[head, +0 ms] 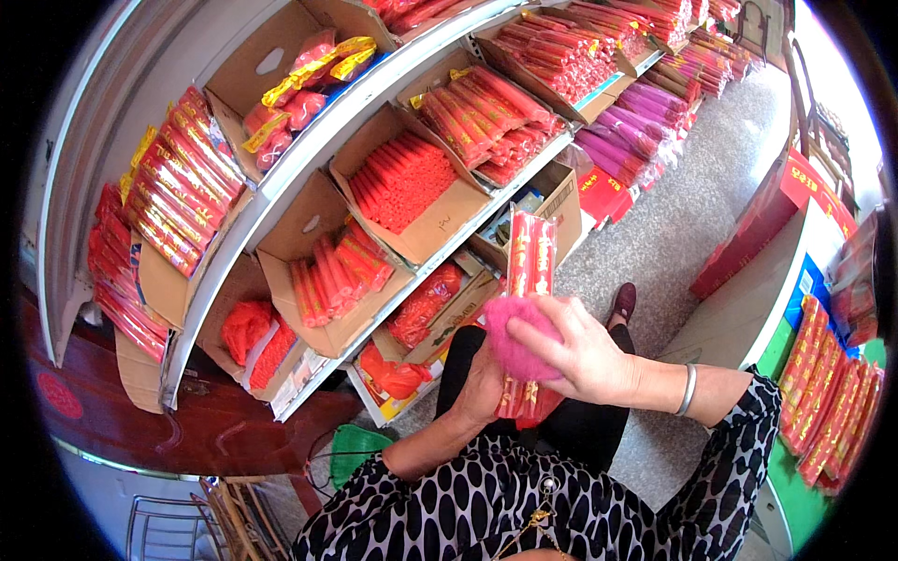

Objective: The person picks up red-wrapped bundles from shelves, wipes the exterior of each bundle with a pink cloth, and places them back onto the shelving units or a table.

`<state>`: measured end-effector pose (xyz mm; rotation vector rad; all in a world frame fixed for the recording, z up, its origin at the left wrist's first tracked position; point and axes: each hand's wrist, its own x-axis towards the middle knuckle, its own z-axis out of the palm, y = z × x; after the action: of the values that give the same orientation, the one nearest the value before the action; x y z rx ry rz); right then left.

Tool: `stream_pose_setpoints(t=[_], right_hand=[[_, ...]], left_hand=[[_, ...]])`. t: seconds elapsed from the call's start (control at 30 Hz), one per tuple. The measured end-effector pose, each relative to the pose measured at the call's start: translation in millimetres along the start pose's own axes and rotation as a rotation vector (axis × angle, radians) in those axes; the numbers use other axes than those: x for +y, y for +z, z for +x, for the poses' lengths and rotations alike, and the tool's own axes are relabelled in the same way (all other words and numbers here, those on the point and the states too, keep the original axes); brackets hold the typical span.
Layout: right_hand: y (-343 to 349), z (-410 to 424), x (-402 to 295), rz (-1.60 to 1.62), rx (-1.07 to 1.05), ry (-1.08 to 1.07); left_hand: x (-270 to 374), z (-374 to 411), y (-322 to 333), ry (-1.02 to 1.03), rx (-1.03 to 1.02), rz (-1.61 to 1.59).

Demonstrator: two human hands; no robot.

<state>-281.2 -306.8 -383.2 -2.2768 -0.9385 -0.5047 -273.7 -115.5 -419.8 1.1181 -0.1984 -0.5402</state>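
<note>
A clear-wrapped pack of red candles (531,252) with gold characters stands nearly upright before my body. My left hand (484,386) grips the pack from its left side, its fingers partly hidden behind the pack and a pink cloth. That fuzzy pink cloth (523,336) is bunched in my right hand (582,343), which presses it against the middle of the pack. Below the cloth, the lower end of the pack shows between my wrists. A silver bangle circles my right wrist.
White shelves (337,154) on the left bear cardboard boxes (442,210) of red candles. Purple-wrapped packs (628,137) lie low at the far end. To my right, more red packs (828,400) rest on a green-topped counter (786,449). A green basket (354,452) is by my left elbow, above the speckled floor (673,231).
</note>
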Motion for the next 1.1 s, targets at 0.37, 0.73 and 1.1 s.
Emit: stream_pose_setpoints(t=[0.37,0.73,1.1], right_hand=[[-21,13,42,-0.121,0.201,0.079],[0,0,-13,-0.047,-0.055,-0.472],[1,7,2,0.114,0.065,-0.206]], left_hand=[[6,-6,-4,-0.136,-0.059,-0.081],[4,-3,-16,-0.148,0.071,-0.299],[-1,1,-24,-0.268,0.064,-0.332]])
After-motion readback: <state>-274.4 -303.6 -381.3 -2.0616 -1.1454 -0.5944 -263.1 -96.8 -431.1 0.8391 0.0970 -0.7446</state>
